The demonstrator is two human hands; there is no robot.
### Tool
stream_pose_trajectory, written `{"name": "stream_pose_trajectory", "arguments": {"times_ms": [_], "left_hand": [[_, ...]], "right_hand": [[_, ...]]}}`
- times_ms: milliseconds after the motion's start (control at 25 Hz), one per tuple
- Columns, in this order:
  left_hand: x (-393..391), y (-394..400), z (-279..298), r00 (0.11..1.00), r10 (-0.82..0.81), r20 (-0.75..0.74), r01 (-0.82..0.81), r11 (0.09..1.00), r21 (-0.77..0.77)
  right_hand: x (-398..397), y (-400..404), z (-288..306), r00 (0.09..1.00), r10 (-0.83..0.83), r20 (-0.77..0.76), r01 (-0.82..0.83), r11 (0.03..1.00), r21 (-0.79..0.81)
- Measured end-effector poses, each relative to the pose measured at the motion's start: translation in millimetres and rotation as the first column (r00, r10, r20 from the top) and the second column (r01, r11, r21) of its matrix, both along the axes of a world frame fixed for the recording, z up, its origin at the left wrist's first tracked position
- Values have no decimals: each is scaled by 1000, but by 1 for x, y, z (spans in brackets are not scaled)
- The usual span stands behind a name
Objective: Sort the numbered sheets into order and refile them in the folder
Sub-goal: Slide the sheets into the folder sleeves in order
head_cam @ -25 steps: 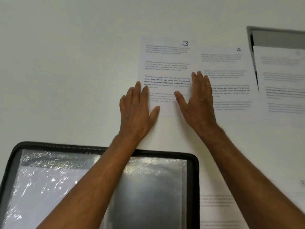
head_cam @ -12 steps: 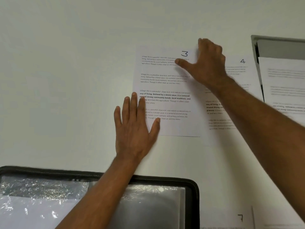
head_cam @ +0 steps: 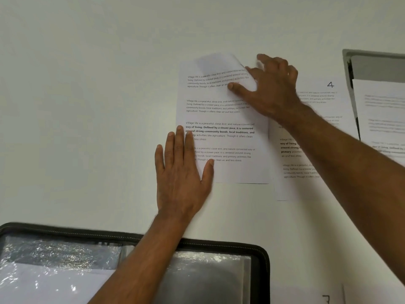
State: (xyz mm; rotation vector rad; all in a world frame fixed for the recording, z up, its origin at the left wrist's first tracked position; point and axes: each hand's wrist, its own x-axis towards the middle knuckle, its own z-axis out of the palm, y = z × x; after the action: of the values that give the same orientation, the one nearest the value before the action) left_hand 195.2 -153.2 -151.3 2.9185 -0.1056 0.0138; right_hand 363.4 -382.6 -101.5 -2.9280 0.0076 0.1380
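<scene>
Corner of printed sheet [head_cam: 223, 119] now lifted (right hand [head_cam: 274, 88] pinching)

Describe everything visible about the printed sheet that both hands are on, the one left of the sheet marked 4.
The printed sheet is white paper carrying four blocks of small black text, the third partly bold. It lies mostly flat on the white table, its right edge overlapping the sheet marked 4. Its top right corner is curled up and blurred, pinched by the right hand, hiding any number there. The left hand presses flat on its lower left part.
</scene>
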Motion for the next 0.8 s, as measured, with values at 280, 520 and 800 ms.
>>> {"name": "stream_pose_trajectory", "arguments": {"times_ms": [280, 520, 800], "left_hand": [[2, -3, -3, 1000, 14, 24, -14, 1000, -16], [4, -1, 0, 999, 21, 42, -17, 994, -105], [-14, 23, 20, 993, 13, -115, -75, 828, -556]], "right_hand": [[-29, 22, 20, 988, -97, -122, 154, 733, 662], [-82, 28, 9, 888, -360, -287, 436, 455, 776], [-141, 27, 13, 802, -533, -271, 492, 329, 806]]}}
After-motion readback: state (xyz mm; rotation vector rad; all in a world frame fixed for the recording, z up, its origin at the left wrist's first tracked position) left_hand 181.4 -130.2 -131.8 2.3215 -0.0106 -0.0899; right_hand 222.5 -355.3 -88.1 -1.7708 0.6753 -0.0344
